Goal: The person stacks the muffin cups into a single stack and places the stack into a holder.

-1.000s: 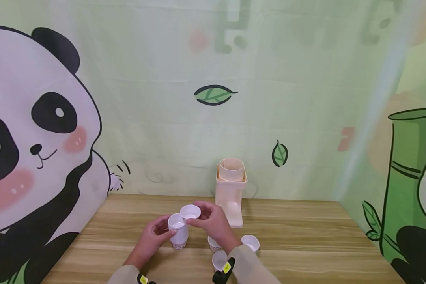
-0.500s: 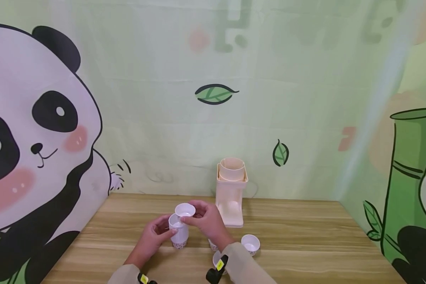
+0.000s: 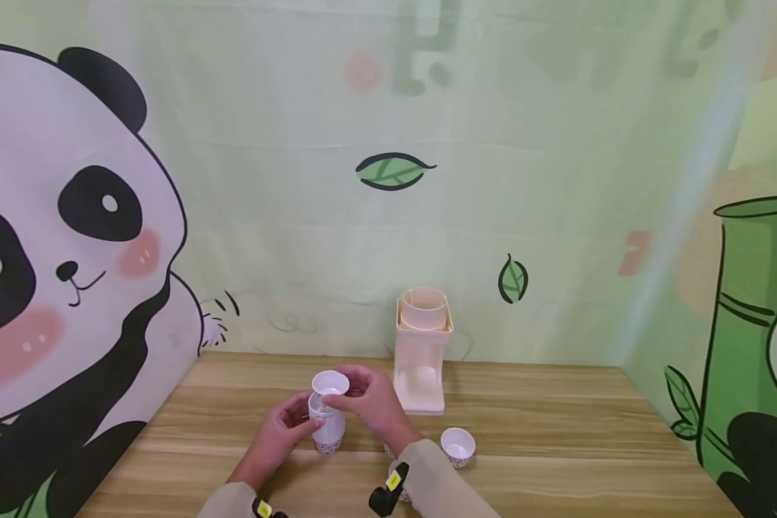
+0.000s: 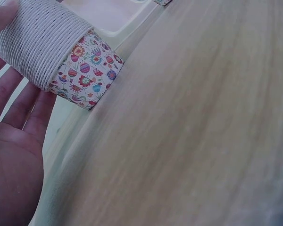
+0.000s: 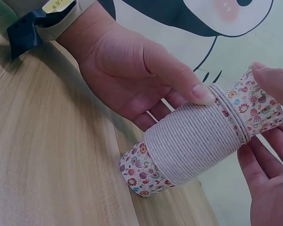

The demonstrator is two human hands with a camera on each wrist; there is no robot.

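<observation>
- Behind everything you've got a pale green backdrop [image 3: 557, 144] with a big panda print [image 3: 97, 180] on the left and a bamboo print [image 3: 744, 302] on the right.
- Wood-grain counter [image 3: 557, 410] in front of it, carrying the loose cups.
- Your right sleeve [image 3: 450, 482] crosses the near part of the counter and blocks two cups from the head view.
- Pale pink stand [image 3: 421, 352] on the counter toward the backdrop, round tube [image 3: 424, 309] in its top, just beyond your right hand [image 3: 375, 406].
- Right hand: fingers pinching a single cup.
- Left hand [image 3: 278, 435]: thumb and fingers curled round the cup stack.
- Cup stack [image 3: 327, 429]: nested white rims, floral print at the bottom, near upright between your hands; can't tell if its base touches the counter.
- Black wrist mount [image 3: 385, 496] with yellow label, in front of the nearer covered cup.
- Single cup [image 3: 330, 383]: floral outside, white inside, at the stack's mouth; can't tell how far in.
- Loose cups: one upright cup [image 3: 457, 447] right of your sleeve; the farther covered cup [image 3: 389, 451] and the nearer covered cup [image 3: 394, 470] barely show.
</observation>
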